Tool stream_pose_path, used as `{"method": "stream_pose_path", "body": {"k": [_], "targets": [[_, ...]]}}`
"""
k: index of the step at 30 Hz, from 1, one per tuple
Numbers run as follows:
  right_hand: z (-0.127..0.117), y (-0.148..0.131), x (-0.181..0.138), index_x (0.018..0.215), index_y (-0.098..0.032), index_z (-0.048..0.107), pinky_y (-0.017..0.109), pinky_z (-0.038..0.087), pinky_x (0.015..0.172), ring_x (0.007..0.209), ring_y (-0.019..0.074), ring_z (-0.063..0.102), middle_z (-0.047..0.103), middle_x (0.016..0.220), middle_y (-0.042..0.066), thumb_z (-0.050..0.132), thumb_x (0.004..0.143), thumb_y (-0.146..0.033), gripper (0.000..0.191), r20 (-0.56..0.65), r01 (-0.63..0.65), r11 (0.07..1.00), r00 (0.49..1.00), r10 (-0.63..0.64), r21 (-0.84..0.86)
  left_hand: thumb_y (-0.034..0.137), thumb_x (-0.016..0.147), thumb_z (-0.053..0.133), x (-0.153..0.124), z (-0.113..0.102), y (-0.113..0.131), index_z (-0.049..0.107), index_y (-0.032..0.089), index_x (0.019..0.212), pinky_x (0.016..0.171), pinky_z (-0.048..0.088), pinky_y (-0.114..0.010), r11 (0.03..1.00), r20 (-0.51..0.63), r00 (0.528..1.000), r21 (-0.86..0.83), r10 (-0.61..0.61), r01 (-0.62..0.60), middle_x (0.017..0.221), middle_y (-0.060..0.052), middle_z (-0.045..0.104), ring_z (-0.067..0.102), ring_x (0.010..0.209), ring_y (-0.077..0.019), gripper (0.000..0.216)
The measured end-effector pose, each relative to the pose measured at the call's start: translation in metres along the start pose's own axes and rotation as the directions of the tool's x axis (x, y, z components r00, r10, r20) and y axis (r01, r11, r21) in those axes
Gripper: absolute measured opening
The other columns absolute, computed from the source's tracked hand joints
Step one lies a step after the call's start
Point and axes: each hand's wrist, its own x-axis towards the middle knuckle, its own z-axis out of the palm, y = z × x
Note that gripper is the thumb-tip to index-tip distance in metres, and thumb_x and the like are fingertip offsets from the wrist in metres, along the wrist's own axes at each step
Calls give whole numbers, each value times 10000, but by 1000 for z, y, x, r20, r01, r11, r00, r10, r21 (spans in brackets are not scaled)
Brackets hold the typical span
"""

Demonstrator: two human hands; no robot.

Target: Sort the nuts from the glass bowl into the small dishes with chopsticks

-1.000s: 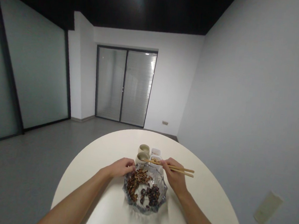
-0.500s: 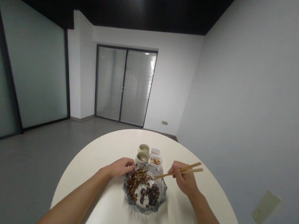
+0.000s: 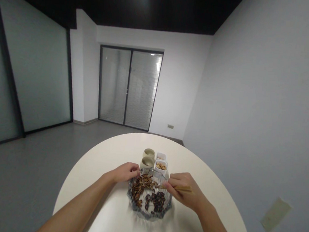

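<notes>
Shifted down and leftward since the prior frame: right hand [image 3: 184, 190], now just beside the scalloped glass bowl [image 3: 145, 214]. Lowered from a slant to nearly level: pair of wooden chopsticks [image 3: 183, 188], tips over the bowl's contents. Middle of both sticks hidden behind right fingers [image 3: 174, 180], closed around them. Unclear at this view whether tips pinch any piece.

Left hand [image 3: 125, 172] unmoved, at the bowl's far left rim; left fingers [image 3: 135, 169] curled there, grip on the rim impossible to confirm.

Inside bowl: two heaps, brown seed shells [image 3: 139, 191] at left, dark seeds [image 3: 157, 201] at right; individual pieces too small to count.

Beyond bowl, on round white counter [image 3: 105, 169]: two small ceramic cups [image 3: 149, 153], contents unreadable; two white square dishes [image 3: 155, 166], nearer one holding tan nuts [image 3: 161, 166], farther one's contents too small to identify.
</notes>
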Motion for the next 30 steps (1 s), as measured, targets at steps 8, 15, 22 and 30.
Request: {"method": "stream_pose_path", "body": {"k": [8,15,22,30], "targets": [[8,4,0,627,-201,619,253,269,503,498,115,461,558,557,2,405,1031,-355,483,-17,15,999,1000,-16,-34,399,850,474,1,0,0,656,150,835,658,415,-244,1000,11,1000,17,2,-2,786,-15,649,550,731,-167,309],[10,13,-3,615,-205,611,257,305,522,523,128,489,571,581,6,436,1019,-364,469,-103,-49,999,993,50,15,385,850,469,0,0,0,673,151,861,675,421,-247,1000,20,1000,11,-8,8,824,-22,674,560,745,-170,310],[9,17,-3,789,-230,721,269,433,606,635,165,587,674,741,46,488,998,-391,353,-111,-134,978,982,152,158,380,851,463,-1,1,-1,663,150,857,681,427,-248,1000,20,1000,-17,-1,2,826,-26,681,567,740,-169,304],[15,27,-5,780,-209,717,272,459,604,657,172,613,682,724,44,611,934,-431,290,-155,-185,935,958,240,302,394,858,469,-1,0,2,649,149,860,662,426,-242,998,30,999,-58,-15,17,798,-19,664,560,714,-159,304]]}}
